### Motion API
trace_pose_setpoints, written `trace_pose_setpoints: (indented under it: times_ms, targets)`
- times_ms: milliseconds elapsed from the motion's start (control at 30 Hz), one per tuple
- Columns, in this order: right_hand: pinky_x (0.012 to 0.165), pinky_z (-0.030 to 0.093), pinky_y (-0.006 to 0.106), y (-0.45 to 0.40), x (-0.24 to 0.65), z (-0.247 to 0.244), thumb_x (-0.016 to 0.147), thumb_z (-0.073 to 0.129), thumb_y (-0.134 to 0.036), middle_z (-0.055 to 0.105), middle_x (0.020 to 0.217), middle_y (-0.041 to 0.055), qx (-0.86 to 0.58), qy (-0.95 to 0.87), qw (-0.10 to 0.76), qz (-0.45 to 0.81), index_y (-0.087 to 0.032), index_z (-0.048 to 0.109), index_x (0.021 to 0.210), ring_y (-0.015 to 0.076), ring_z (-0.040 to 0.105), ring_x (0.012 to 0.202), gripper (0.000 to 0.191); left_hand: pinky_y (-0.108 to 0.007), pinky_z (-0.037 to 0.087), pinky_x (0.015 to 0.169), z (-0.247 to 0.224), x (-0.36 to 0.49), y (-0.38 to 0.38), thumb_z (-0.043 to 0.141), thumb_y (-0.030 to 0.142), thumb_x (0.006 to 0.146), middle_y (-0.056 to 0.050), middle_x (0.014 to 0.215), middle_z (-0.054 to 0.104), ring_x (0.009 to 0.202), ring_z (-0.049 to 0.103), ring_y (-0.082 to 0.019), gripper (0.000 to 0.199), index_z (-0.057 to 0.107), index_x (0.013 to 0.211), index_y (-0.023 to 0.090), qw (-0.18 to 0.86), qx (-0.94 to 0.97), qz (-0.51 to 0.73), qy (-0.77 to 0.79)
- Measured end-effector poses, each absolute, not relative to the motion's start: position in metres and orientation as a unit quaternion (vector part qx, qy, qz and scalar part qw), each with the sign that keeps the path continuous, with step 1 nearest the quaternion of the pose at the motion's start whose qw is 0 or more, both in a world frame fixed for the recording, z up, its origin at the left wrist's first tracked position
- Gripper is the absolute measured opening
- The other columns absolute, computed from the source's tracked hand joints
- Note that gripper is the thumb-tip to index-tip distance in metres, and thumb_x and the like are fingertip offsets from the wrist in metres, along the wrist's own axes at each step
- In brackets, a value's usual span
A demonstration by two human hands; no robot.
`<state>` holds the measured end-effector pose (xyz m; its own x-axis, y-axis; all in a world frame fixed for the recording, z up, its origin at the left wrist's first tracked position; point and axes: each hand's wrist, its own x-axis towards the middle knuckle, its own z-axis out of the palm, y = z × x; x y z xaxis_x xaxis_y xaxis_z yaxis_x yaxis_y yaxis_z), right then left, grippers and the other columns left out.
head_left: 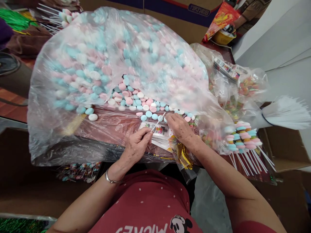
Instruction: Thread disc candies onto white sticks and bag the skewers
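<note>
My left hand (138, 143) is closed in a pinch around a thin white lollipop stick (158, 121), whose upper end points away toward the candies. Just to its right, my right hand (180, 128) has its fingers bent together at the edge of the candy pile; what they pinch, if anything, is hidden. Loose pink, blue and white round candies (148, 114) spill from a large clear plastic bag (155, 64) in front of both hands. Beneath the hands lie a white printed packet (159, 129) and a bunch of gold twist ties (184, 156).
Finished-looking candy skewers (244, 137) lie at the right table edge, beside a bundle of white sticks (286, 113). Bags of gummy candy (251, 85) sit behind them. More skewers (65, 17) are at the back left. Cardboard boxes (284, 142) stand below the table.
</note>
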<state>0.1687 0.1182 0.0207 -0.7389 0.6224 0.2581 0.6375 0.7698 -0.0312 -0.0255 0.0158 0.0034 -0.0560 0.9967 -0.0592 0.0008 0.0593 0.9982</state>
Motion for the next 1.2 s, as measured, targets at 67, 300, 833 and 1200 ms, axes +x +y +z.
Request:
trace_pose_setpoints:
  times_ms: [67,300,833,1200]
  targets:
    - [0.088,0.048,0.036,0.122,0.167,0.018,0.09,0.046,-0.006,0.068,0.098,0.0112,-0.357,-0.922,0.147,0.01,-0.017,0.061,0.096,0.0233,0.058,0.094,0.02,-0.021,0.036,0.05,0.003,-0.025,0.015,0.055,0.035,0.089,0.004,0.059,0.051,0.052,0.042,-0.009,0.021,0.067,0.085,0.018,0.489,0.484,0.49,0.536]
    - [0.07,0.051,0.032,0.138,0.172,0.019,0.071,0.068,-0.027,0.069,0.078,0.0001,-0.519,-0.637,0.37,0.433,-0.019,0.068,0.088,0.0166,0.063,0.071,0.018,-0.021,0.039,0.053,0.004,-0.023,0.015,0.054,0.036,0.088,0.004,0.059,0.053,0.055,0.047,-0.011,0.024,0.07,0.088,0.018,0.465,0.531,0.456,0.541]
    - [0.07,0.054,0.029,0.125,0.173,0.045,0.048,0.087,-0.022,0.072,0.074,-0.0018,-0.459,-0.421,0.413,0.664,-0.018,0.069,0.079,0.0127,0.065,0.069,0.036,-0.023,0.036,0.055,0.013,-0.021,0.019,0.051,0.035,0.087,0.004,0.056,0.051,0.055,0.046,-0.012,0.025,0.067,0.079,0.017,0.44,0.554,0.429,0.561]
    - [0.073,0.054,0.031,0.117,0.173,0.054,0.065,0.078,-0.03,0.07,0.08,-0.0014,-0.426,-0.582,0.405,0.562,-0.022,0.069,0.081,0.0138,0.063,0.075,0.02,-0.022,0.036,0.051,0.006,-0.021,0.019,0.052,0.036,0.086,0.005,0.054,0.049,0.052,0.044,-0.011,0.024,0.066,0.079,0.019,0.443,0.551,0.429,0.562]
